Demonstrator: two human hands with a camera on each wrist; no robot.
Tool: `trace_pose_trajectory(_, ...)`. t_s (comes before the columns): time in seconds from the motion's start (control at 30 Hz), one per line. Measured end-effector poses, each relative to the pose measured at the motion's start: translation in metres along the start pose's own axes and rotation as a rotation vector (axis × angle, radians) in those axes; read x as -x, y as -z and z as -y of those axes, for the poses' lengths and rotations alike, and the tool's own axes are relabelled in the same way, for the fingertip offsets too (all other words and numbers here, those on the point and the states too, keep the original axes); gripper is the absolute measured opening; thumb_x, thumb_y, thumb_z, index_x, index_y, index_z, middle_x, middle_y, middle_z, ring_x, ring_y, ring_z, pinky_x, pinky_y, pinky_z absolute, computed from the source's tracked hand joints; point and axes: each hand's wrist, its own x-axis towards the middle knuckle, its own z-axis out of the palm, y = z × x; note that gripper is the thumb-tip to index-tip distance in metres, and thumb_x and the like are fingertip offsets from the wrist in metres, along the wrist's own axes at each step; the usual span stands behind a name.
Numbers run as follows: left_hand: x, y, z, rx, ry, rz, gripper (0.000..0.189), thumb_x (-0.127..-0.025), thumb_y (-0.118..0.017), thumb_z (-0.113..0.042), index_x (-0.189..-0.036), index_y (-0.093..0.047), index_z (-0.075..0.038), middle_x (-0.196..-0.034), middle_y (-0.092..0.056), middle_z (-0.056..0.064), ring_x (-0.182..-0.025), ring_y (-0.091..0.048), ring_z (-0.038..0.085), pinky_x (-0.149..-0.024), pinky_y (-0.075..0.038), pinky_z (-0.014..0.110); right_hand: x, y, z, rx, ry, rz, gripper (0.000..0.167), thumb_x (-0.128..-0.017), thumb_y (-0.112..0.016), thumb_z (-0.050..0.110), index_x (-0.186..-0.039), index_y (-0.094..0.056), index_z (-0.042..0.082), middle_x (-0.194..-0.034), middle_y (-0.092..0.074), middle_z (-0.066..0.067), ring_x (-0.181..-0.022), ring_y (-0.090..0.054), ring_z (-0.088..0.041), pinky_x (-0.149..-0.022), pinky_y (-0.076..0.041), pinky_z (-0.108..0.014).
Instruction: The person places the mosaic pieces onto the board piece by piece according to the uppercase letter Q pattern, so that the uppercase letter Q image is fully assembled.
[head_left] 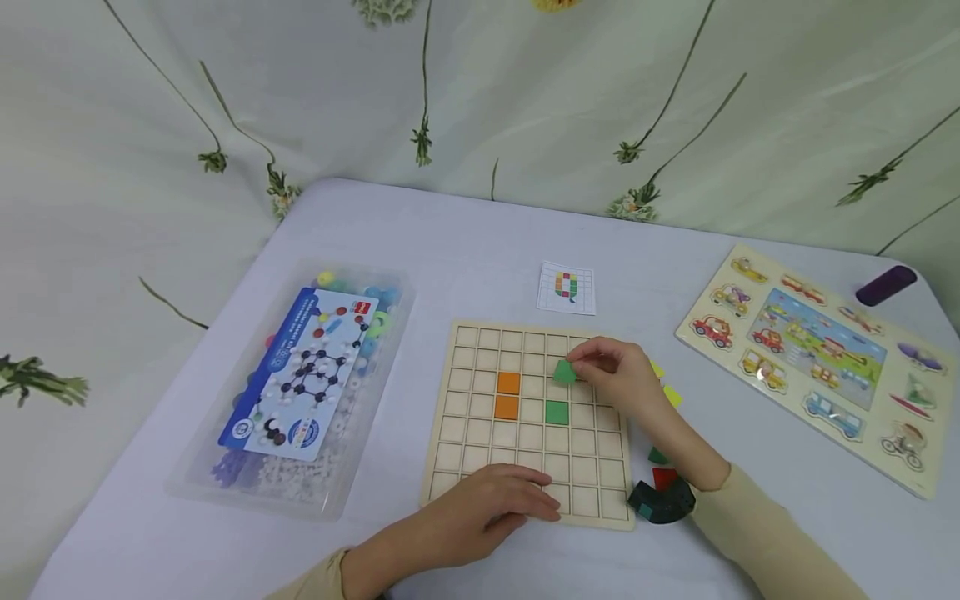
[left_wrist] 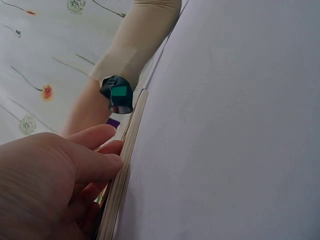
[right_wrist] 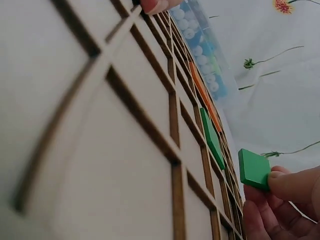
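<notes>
My right hand [head_left: 624,377] pinches a green square tile [head_left: 564,372] between thumb and fingers, over the upper right part of a wooden grid board [head_left: 450,457]. In the right wrist view the held green tile [right_wrist: 254,169] is tilted, close over the grid. Two orange tiles [head_left: 507,395] lie one above the other in cells left of the middle. Another green tile [head_left: 557,412] sits in a cell just nearer than the held one. Across the board's near edge rests my left hand [head_left: 483,510], fingers loosely bent with nothing in them.
Loose yellow tiles [head_left: 672,396], a green piece [head_left: 657,456] and a red tile [head_left: 664,477] lie right of the board. Behind it is a pattern card [head_left: 566,305]. A molecular model kit box [head_left: 300,375] stands left; a vehicle puzzle [head_left: 817,350] and purple cylinder [head_left: 887,286] lie right.
</notes>
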Motion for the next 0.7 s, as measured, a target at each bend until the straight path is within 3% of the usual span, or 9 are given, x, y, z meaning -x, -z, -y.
trace_pose_trajectory(0.5,0.000,0.001,-0.001,0.005,0.013,0.013,0.037,-0.083,-0.061,0.010,-0.112,-0.068,-0.012,-0.115,-0.062,-0.009,-0.122,-0.043,0.009,-0.102,-0.033,0.024,0.003,-0.013,-0.002,0.163,0.161,-0.040,0.008,-0.083,-0.069,0.002,-0.088,-0.072,0.007,-0.087,-0.067,0.000,-0.072,-0.060,-0.014,-0.063,-0.050,-0.024)
trace_pose_trajectory(0.7,0.000,0.000,-0.001,0.004,0.009,0.004,0.037,-0.082,-0.062,0.010,-0.111,-0.068,-0.013,-0.115,-0.062,-0.009,-0.122,-0.043,0.008,-0.102,-0.033,0.024,0.006,-0.015,0.001,0.248,0.171,-0.023,0.006,-0.082,-0.071,0.003,-0.086,-0.073,0.007,-0.084,-0.067,0.002,-0.072,-0.058,-0.013,-0.065,-0.051,-0.025)
